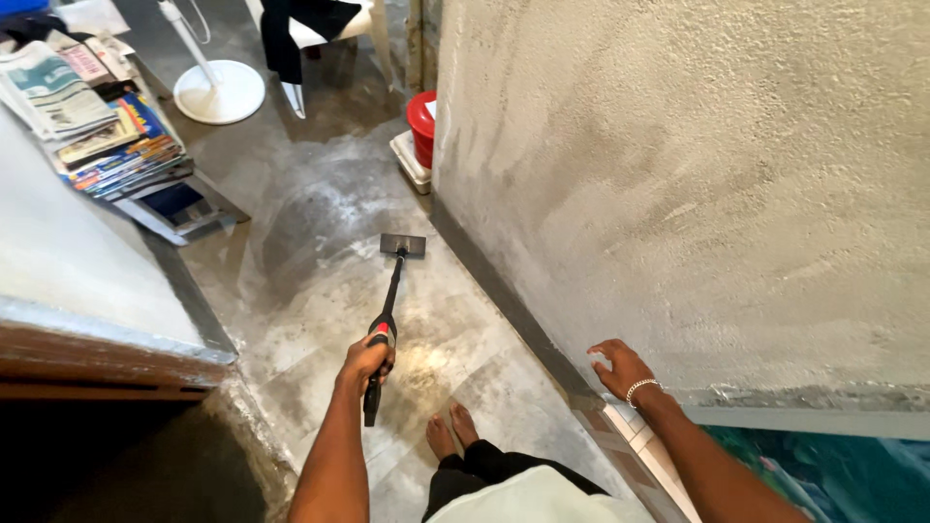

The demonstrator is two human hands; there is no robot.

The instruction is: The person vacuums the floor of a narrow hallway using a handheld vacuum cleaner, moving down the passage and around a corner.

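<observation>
My left hand point(366, 360) is closed around the long-handled scraper point(392, 291), its blade flat on the floor point(320, 291) near the wall point(678, 174), where my right hand point(620, 368) leans with fingers spread; much pale residue is not yet scraped away.

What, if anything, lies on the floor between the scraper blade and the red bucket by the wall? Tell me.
Nothing visible: the floor between the scraper blade, held in the left hand, and the red bucket shows only dusty streaks.

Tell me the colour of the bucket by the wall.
The bucket is red, seen in the head view, half hidden behind the wall corner.
</observation>
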